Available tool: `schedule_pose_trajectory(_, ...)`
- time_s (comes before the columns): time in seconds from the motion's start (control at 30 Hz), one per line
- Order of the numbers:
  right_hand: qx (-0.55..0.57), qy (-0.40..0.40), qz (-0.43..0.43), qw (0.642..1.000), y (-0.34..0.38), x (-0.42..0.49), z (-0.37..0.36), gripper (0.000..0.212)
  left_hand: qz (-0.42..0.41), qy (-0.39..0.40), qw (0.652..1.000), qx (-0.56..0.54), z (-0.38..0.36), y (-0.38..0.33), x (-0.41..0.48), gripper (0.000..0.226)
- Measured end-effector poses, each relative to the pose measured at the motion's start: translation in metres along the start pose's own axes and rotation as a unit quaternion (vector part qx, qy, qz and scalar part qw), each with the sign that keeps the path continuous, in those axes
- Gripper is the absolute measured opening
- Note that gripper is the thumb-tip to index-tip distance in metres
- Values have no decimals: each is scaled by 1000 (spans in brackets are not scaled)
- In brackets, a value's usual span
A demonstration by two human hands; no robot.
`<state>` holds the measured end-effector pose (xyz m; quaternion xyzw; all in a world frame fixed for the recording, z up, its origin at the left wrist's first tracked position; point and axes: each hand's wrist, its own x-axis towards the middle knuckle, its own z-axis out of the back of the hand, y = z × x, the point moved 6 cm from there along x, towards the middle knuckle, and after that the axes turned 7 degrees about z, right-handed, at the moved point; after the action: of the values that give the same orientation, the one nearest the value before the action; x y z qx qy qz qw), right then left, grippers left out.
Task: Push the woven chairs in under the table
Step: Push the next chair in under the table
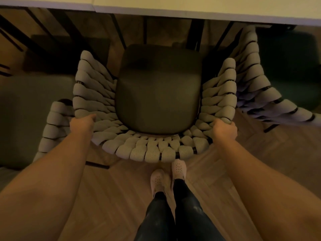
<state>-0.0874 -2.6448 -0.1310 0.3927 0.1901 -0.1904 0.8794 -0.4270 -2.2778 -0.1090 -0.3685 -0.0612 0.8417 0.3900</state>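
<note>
Both hands curl round the back rim: left hand (pixel 81 123) at the left corner, right hand (pixel 225 130) at the right. Chair (pixel 156 153) stands on the floor, its seat short of the surface (pixel 191 12). Risks as I judge them: the flared arm sits just beside the right chair (pixel 257 80) and may snag. A skewed push could strike the legs (pixel 197 33).

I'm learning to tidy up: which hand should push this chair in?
Neither alone: left hand and right hand grip matching back corners of the woven chair, so both together should push it straight.
</note>
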Motion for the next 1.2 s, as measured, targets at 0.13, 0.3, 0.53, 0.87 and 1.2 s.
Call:
schedule_pose_trajectory(0.13, -5, -14, 44, 999, 31, 5, 2, 36, 14, 20, 1000, -18, 0, -1, 3, 84)
schedule_pose_trajectory(0.3, -59, 20, 117, 991, 83, 30, 8, 45, 43, 59, 996, -49, -12, 3, -11, 87)
schedule_pose_trajectory(0.53, -122, 48, 138, 982, 88, 65, 22, 57, 5, 68, 994, -84, -42, 2, -38, 86)
schedule_pose_trajectory(0.87, -210, 42, 200, 956, 70, 56, 26, 69, -188, -79, 978, 48, -41, -1, -78, 80)
schedule_pose_trajectory(1.2, -473, 356, 425, 684, 30, -45, -23, 116, -714, 114, 518, 457, -106, 54, -172, 77)
